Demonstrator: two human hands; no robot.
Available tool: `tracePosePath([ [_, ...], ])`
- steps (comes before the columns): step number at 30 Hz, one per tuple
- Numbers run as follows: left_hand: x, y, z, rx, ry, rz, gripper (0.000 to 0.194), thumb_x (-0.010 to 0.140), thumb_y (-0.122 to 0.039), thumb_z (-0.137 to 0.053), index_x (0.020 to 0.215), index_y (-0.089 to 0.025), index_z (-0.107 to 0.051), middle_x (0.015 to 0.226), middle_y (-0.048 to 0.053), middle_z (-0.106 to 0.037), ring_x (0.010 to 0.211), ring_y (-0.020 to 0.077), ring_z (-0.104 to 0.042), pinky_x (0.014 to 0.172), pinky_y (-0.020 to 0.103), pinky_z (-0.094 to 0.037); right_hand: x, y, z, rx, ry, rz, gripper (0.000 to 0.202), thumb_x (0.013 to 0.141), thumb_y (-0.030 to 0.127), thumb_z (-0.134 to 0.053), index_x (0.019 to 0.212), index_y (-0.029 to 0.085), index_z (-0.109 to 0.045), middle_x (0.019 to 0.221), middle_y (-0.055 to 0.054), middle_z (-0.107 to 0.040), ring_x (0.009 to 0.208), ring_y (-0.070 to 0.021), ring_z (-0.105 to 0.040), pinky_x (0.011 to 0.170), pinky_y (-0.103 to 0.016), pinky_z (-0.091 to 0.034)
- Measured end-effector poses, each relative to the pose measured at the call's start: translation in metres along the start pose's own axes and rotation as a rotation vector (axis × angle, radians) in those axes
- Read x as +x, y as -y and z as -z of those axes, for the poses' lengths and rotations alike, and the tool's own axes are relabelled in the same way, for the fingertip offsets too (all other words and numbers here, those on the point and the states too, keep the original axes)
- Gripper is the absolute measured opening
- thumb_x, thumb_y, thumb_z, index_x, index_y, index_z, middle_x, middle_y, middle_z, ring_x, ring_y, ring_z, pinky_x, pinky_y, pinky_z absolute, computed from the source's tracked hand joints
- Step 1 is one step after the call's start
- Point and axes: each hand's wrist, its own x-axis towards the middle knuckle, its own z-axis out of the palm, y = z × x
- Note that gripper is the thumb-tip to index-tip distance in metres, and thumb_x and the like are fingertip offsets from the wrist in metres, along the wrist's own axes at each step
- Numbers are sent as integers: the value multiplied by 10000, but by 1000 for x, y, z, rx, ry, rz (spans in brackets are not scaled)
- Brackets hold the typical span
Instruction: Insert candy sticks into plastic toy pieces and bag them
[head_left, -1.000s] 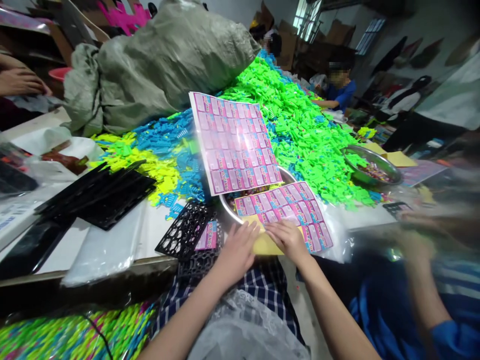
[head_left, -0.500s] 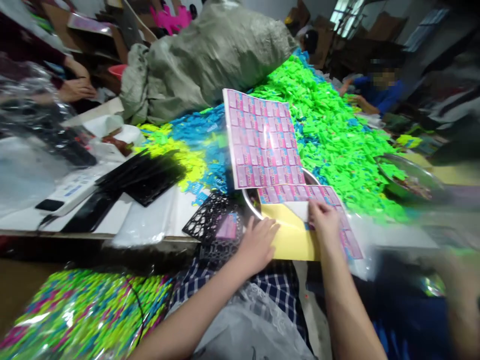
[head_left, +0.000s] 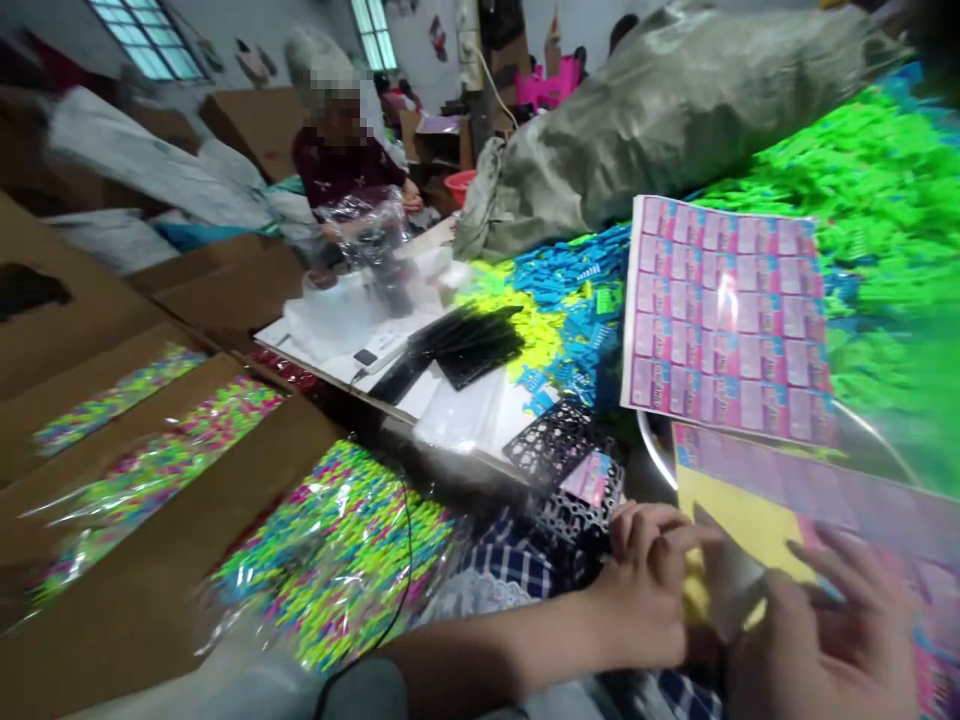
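Room: a crowded workshop; cardboard boxes (head_left: pixel 150 330) fill the left of the frame, and another person sits at upper left behind a cluttered white table (head_left: pixel 352 360).
Yellow backing sheet: the yellow backing sheet (head_left: pixel 739 520) lies at lower right, over the rim of a metal bowl (head_left: pixel 654 448), with a pink sticker strip (head_left: pixel 862 505) along its upper edge.
Left hand: the left hand (head_left: pixel 649 585) sits at the sheet's near-left corner, fingers curled narrow and pinching the paper edge.
Right hand: the right hand (head_left: pixel 825 640) is at the bottom right corner, fingers spread loosely over the sheet's near edge; motion blur hides whether it grips anything.
Change: a second ago both hands lay flat on the sheet with the view straight ahead. Now the view has swung left and both hands have drawn to the sheet's near corner, which looks like a switch from pressing down to picking at an edge.
Around it: a full pink sticker sheet (head_left: pixel 727 320) stands propped just beyond, against a heap of green plastic pieces (head_left: pixel 885 180). Black stencil grids (head_left: pixel 559 445) lie left of the bowl, with blue and yellow plastic pieces (head_left: pixel 555 310) behind them.
Further out: a grey sack (head_left: pixel 660 110) at top centre; bags of multicoloured pieces (head_left: pixel 345 560) at lower centre.
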Motion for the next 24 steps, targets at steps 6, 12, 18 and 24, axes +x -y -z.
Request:
tracePosePath([
  [6,-25,17,46,82,-162,181,359,701,-316,-568,1055,-270,-536,945,74,-530,933,228,-460,813,395,-330,-38,19,-43,291,155,-229,118,710,170,-514,817,211,-539,1243,-103,-492,915,-251,-572,615,-355,-429],
  [12,-37,62,98,137,-275,462,289,701,-183,-548,977,-261,-585,909,28,-606,932,221,-497,887,414,-321,-25,-8,-89,186,639,35,209,834,282,-407,941,223,-576,1095,-88,-581,1064,-261,-512,884,-437,-399],
  [18,-50,102,124,-434,-558,782,417,747,-286,-531,1143,-209,-426,1042,66,-591,978,210,-556,895,383,-402,-42,-67,-139,-395,828,579,525,677,434,-647,1147,230,-534,1301,-158,-442,1179,-420,-361,903,-655,-253],
  [24,-44,96,128,-880,-661,878,590,715,-314,-587,1242,-240,-334,1061,57,-598,945,196,-594,878,364,-438,-45,-86,-137,-378,851,627,388,784,256,-548,1171,250,-534,1259,-112,-498,1212,-353,-357,910,-580,-368],
])
